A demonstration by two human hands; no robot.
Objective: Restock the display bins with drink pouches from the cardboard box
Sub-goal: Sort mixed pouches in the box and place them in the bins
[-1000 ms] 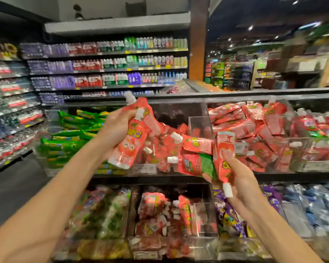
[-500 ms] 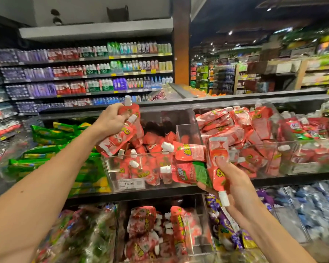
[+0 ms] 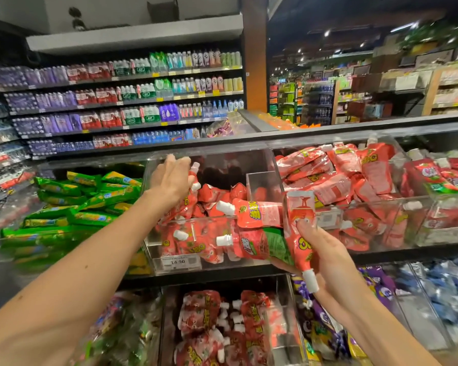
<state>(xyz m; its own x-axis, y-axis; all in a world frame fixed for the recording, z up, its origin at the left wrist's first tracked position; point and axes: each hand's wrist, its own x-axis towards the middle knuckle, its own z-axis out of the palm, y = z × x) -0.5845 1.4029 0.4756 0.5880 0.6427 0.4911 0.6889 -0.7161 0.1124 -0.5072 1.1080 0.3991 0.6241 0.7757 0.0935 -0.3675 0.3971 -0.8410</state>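
Releases the red drink pouches [image 3: 186,205] held a second ago in the left hand [image 3: 173,178] into the clear display bin [image 3: 230,161], leaves that hand open with fingers straight above them, and keeps a further bundle of pouches [image 3: 259,215] gripped in the right hand [image 3: 325,257] just before the bin, next to stock.

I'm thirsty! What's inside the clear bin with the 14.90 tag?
Red drink pouches with white caps, piled loosely. The left hand covers some; deeper ones are buried.

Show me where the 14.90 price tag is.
In the head view, the price tag sits low on the front of the clear bin of red pouches, below the left hand.
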